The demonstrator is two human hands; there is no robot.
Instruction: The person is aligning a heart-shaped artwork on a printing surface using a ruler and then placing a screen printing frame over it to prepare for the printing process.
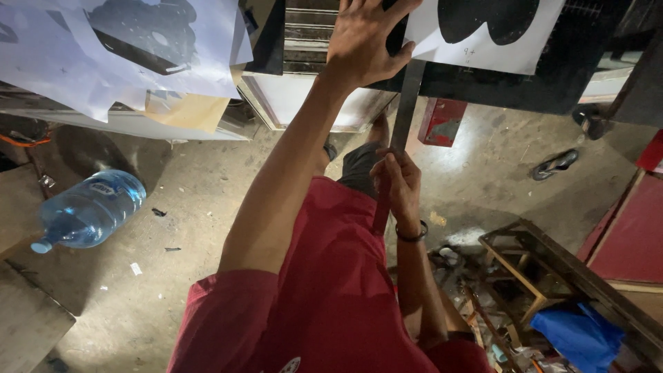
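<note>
Left hand (366,41) flat on table (304,103), right hand (399,183) gripping metal strip (407,103)

I see workshop: stained concrete floor (207,207), paper stencil sheets (124,48) on bench above it, wooden frames (532,269) and scrap piled at floor's right.

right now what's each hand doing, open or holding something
Left hand: open, flat on the table edge.
Right hand: closed around the long metal strip.

Red shirt (331,290) – blue water jug (90,209) – blue cloth (579,333).
</note>
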